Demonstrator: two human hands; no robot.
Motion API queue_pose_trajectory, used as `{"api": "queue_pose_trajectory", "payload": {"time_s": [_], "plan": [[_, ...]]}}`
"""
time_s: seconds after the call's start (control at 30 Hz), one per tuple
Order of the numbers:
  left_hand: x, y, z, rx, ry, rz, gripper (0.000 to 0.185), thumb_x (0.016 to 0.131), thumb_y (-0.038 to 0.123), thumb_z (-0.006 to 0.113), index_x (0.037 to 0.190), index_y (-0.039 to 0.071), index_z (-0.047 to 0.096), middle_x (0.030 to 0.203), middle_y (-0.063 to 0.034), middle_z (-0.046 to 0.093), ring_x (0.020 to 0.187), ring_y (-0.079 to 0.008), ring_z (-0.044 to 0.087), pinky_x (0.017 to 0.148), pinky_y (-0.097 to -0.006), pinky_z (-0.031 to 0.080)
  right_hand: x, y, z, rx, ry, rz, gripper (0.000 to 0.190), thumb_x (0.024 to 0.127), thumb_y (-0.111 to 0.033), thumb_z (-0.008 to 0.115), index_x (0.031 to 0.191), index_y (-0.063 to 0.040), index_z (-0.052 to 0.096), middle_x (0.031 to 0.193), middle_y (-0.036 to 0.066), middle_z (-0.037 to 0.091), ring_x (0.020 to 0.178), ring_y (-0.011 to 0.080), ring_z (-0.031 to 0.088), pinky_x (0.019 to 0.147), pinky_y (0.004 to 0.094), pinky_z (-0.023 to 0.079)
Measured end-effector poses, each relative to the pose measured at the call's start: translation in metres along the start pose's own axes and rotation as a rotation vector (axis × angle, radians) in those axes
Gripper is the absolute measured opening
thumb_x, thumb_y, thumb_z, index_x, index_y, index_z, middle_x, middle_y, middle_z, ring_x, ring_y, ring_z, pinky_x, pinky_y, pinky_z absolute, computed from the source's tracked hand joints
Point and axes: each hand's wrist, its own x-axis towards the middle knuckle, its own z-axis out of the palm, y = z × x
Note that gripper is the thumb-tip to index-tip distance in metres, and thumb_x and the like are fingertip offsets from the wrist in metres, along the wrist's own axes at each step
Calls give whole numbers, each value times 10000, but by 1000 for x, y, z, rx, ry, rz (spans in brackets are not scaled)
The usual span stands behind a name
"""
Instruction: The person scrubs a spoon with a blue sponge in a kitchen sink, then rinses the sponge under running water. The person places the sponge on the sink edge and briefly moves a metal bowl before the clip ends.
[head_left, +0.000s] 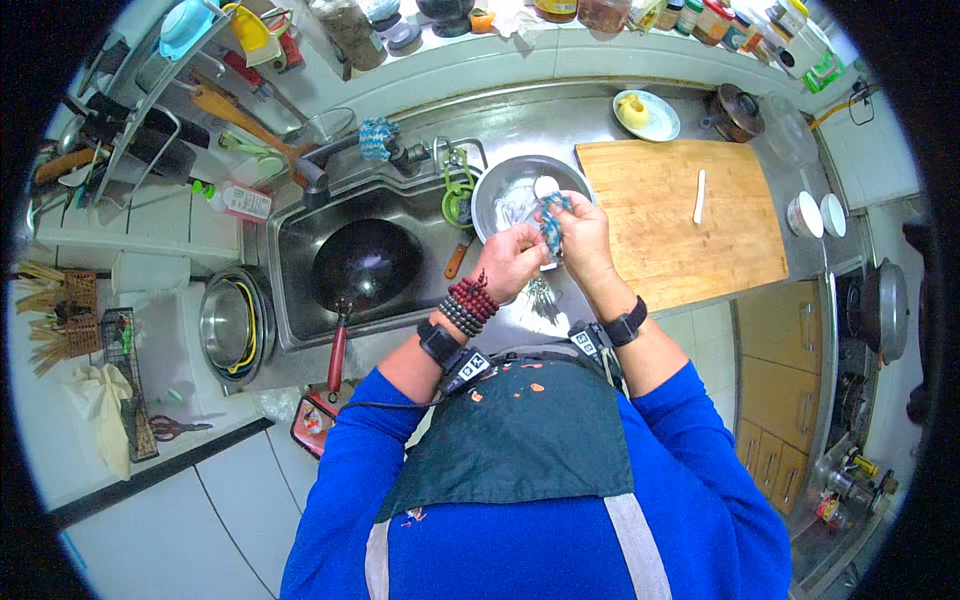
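In my right hand (584, 231) is a blue-and-white knitted scrubber (554, 222), bunched between thumb and fingers. My left hand (517, 259) is beside it with curled fingertips against or just short of the scrubber; whether they pinch anything is hidden. Both hands are over the near right rim of a round metal basin (491, 189) on the steel counter. A small round white thing (546, 186) shows in the basin, just beyond the scrubber. Below my hands, a bundle of thin silvery strands (541, 296) lies at the counter's front.
A wooden cutting board (652, 195) bearing a white stick (700, 196) adjoins the basin on the right. Behind it stands a plate (664, 116) with a yellow peeled piece (633, 111). The sink (292, 247) at left holds a black wok (367, 262); its red handle (339, 352) overhangs the front.
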Motion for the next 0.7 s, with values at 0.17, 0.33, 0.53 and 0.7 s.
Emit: {"api": "queue_pose_trajectory", "payload": {"time_s": [0.17,0.33,0.53,0.7], "plan": [[6,-6,4,-154,133,15,53,926,68,574,927,16,571,762,-17,612,605,-61,528,540,-212,437,-7,4,-4,468,-161,225,193,971,-44,499,1134,9,586,1026,118,674,873,197,661,784,315,545],[5,-7,-1,-210,151,-7,42,930,63,591,919,27,574,732,-10,602,559,-57,510,498,-205,413,-12,4,-6,338,-193,217,185,955,-57,542,1107,8,624,1012,100,682,855,169,657,779,288,526],[10,-5,1,-302,160,-46,75,944,94,582,925,22,582,726,-25,620,531,-62,506,472,-206,405,-2,-8,-9,558,-36,175,236,996,-155,515,1137,17,594,1016,108,684,849,189,652,759,287,514],[11,-6,3,-333,172,-93,117,949,113,587,886,15,591,708,-30,619,526,-67,507,463,-206,401,-7,-8,-3,390,-263,239,241,984,-173,540,1097,19,629,1007,100,687,843,179,639,732,295,501]]}}
